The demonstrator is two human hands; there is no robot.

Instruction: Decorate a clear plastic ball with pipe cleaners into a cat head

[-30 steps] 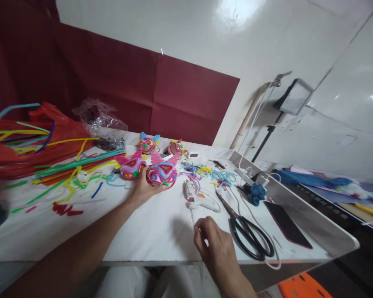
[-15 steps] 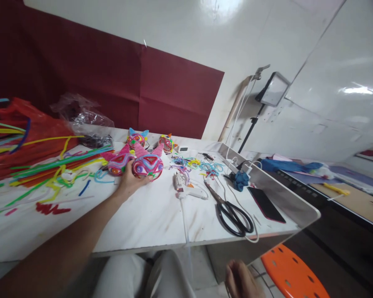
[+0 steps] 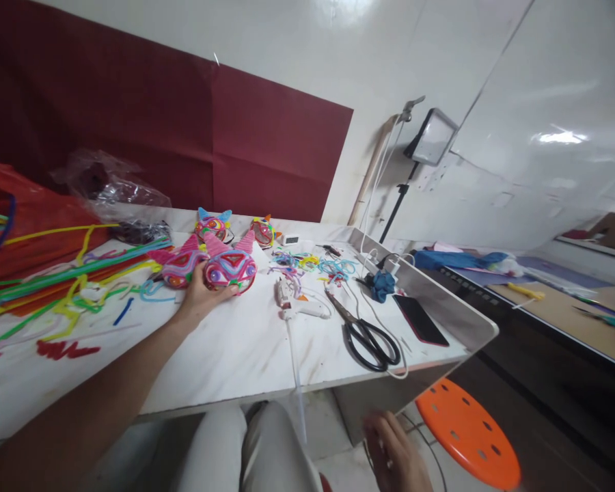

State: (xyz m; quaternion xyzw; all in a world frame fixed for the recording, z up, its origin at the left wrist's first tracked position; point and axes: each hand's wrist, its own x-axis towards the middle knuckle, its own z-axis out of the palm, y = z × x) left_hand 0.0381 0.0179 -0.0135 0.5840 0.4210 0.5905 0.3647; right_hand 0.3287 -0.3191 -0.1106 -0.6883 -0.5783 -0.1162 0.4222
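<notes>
"What's by the desk (image 3: 246, 362)?"
"An orange stool (image 3: 466, 430); the right hand (image 3: 397, 451) hangs near that, loosely curled, contents unclear."
"And the left hand (image 3: 197, 297)?"
"Wrapped round a pink-eared craft (image 3: 230, 271), just beside a similar craft (image 3: 177, 268)."

1 orange stool (image 3: 466, 432), 1 dark phone (image 3: 420, 319), maroon sheeting (image 3: 281, 143) against the wall (image 3: 266, 41).

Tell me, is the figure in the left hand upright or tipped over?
Upright: the figure has its two pink ears pointing up, with the left hand at its side.
</notes>
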